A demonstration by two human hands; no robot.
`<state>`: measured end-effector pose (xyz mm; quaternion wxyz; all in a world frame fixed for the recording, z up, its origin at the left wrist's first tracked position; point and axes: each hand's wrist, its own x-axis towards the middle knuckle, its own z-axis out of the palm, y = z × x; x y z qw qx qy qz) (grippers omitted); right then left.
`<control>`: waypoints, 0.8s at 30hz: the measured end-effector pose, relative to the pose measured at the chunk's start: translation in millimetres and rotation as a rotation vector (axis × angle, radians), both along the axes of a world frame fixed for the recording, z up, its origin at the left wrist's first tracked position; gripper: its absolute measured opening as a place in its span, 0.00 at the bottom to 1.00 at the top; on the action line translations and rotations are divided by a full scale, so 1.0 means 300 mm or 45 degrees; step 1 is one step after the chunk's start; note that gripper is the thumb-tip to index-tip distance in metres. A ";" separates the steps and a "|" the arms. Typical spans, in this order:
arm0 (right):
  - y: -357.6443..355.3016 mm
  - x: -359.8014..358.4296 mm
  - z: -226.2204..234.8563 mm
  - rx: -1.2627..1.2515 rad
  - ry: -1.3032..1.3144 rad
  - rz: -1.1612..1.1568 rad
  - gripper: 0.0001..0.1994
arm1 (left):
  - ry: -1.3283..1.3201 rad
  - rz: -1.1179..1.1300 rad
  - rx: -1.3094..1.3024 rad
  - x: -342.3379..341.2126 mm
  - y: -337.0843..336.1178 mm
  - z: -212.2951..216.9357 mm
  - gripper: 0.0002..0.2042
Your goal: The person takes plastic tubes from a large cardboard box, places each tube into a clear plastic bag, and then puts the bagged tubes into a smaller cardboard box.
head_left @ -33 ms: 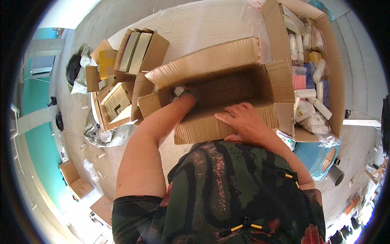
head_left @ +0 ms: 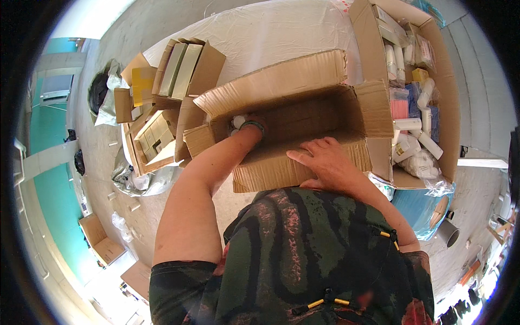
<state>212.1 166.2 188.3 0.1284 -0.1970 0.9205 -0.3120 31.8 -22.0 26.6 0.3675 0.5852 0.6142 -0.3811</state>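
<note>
Leftmost, two slim pale boxes point(head_left: 180, 69) were seated in a small carton point(head_left: 211, 67). Next, white cylinders point(head_left: 238, 122) were seen inside the open corrugated carton point(head_left: 314, 114), at its left end; beside them the left hand point(head_left: 256, 121) was sunk in shadow, its grip too hidden to tell. The front flap point(head_left: 260, 176) was partly covered by the right hand point(head_left: 327, 165), its grip released, fingers spread. Rightmost, white tubes point(head_left: 429, 144) were heaped in a large carton point(head_left: 447, 92).

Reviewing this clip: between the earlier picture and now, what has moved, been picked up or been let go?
Nothing visibly changed. The left hand is still down inside the open box, beside the white items, its fingers hidden; the right hand still rests on the near flap.
</note>
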 end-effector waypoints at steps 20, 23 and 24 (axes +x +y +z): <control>0.105 -0.106 0.029 0.101 0.241 -0.540 0.16 | 0.016 0.011 -0.058 0.012 -0.024 -0.071 0.15; 0.172 -0.197 0.065 0.323 0.572 -0.699 0.16 | 0.010 0.024 -0.056 0.020 -0.038 -0.078 0.15; 0.188 -0.225 0.067 0.444 0.674 -0.729 0.16 | 0.008 0.026 -0.052 0.019 -0.037 -0.077 0.15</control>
